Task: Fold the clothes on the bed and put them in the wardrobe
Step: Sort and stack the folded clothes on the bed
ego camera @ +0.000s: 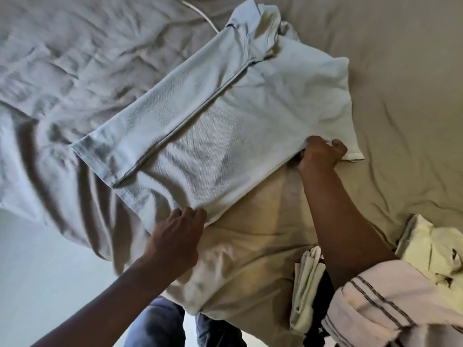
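Nearest: my jeans at edge of bed. Striped cuff rolled up on my right arm. Beside it, folded pile and pale yellow garment on bed. My left hand curls on near edge of shirt, fingertips tucked under fabric. My right hand grips same edge farther along. Shirt lies flat mid-bed, far side folded over, collar away from me. Beyond collar: white cable.
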Motion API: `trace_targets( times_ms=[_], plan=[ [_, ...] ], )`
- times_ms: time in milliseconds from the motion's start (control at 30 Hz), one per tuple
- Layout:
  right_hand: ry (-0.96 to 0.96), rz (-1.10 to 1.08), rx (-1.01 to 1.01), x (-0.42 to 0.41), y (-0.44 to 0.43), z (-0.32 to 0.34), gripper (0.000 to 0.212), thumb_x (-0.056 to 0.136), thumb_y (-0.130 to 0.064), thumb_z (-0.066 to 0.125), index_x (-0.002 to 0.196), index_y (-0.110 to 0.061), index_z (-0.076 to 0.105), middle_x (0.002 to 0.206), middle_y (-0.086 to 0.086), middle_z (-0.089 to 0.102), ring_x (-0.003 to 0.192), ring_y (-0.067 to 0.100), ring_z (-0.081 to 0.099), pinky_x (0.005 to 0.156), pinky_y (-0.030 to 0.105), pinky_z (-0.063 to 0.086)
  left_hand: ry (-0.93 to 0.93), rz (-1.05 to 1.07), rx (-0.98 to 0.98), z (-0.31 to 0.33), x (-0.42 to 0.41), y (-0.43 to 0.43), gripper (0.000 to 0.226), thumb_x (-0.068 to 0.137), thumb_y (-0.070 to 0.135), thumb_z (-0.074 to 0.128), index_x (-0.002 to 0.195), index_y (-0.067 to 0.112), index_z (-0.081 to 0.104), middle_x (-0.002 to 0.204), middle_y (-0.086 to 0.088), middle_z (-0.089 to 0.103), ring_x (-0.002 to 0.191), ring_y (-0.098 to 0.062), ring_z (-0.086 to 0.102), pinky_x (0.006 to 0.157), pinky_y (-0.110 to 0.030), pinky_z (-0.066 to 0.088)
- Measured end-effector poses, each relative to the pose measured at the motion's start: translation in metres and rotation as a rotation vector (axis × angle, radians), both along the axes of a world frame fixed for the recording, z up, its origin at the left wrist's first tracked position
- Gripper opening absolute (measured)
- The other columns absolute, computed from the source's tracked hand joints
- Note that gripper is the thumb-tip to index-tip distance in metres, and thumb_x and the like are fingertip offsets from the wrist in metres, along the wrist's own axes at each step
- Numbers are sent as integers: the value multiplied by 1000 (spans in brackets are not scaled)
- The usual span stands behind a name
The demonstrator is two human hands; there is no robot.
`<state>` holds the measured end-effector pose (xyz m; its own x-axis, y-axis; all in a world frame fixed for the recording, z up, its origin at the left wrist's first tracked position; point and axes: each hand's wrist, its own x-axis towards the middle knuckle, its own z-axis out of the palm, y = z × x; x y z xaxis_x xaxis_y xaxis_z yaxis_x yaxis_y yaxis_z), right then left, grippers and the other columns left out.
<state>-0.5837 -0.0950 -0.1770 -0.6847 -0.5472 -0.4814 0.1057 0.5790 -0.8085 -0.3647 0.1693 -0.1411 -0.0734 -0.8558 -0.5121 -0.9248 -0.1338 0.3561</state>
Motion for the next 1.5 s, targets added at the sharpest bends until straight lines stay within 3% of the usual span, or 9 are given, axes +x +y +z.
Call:
trace_targets(
  times_ms=[167,333,500,633,767,967,1200,1333,1500],
  plan=[
    [360,58,-223,26,-23,31,43,82,-3,60,122,-15,61,87,-17,58,78,10,60,60,7,39,200,455,140,23,35,-31,24,65,44,51,79,34,67,83,4,73,87,-24,69,70,-33,50],
    [472,323,-343,85,-72,46,41,84,-12,60,125,-10,64,114,4,71,103,19,66,74,1,38,411,885,94,22,97,-46,34,56,51,54,75,30,75,60,1,64,65,-26,61,70,-45,55],
    [595,1174,-126,123,-85,13,81,91,-43,63,160,-17,30,158,9,44,146,23,41,118,33,32,406,1230,-41,-11,126,-41,31,60,50,59,77,28,74,69,-5,69,78,-38,69,78,-55,60],
    [793,1205,-228,127,-53,-9,69,95,-45,56,156,-15,40,155,13,46,146,31,39,118,41,31,514,1481,-211,-21,124,-34,27,68,46,63,86,27,71,75,0,64,78,-37,63,81,-55,59],
    [641,773,-320,117,-17,-12,46,96,-33,61,137,-13,59,133,9,61,125,25,57,100,19,37,626,1091,-433,13,91,-27,10,78,26,56,83,26,65,79,6,66,73,-23,62,66,-36,47],
    [101,465,-48,87,-14,-2,57,73,-66,78,89,-13,67,82,-3,68,75,11,66,82,40,61,489,118,-236,36,58,-12,8,63,23,52,71,26,51,65,11,52,61,-7,51,55,-32,46],
    [44,360,42,59,-33,14,8,89,-20,78,91,-16,72,93,0,73,97,25,70,91,39,59,388,6,-124,5,58,-3,8,66,34,47,70,26,47,60,9,50,57,-13,51,53,-28,40],
    [-111,296,106,26,-4,13,58,94,-36,40,138,-1,55,139,22,60,126,39,61,105,50,53,369,23,-143,-4,56,-2,7,72,36,47,73,31,42,55,12,45,50,-9,46,52,-24,33],
    [-174,20,29,14,1,14,23,88,-29,58,99,-11,68,110,6,73,99,29,71,73,37,61,302,73,-55,-5,51,2,13,76,35,49,89,39,52,74,18,56,66,-4,52,64,-29,45]
  ],
)
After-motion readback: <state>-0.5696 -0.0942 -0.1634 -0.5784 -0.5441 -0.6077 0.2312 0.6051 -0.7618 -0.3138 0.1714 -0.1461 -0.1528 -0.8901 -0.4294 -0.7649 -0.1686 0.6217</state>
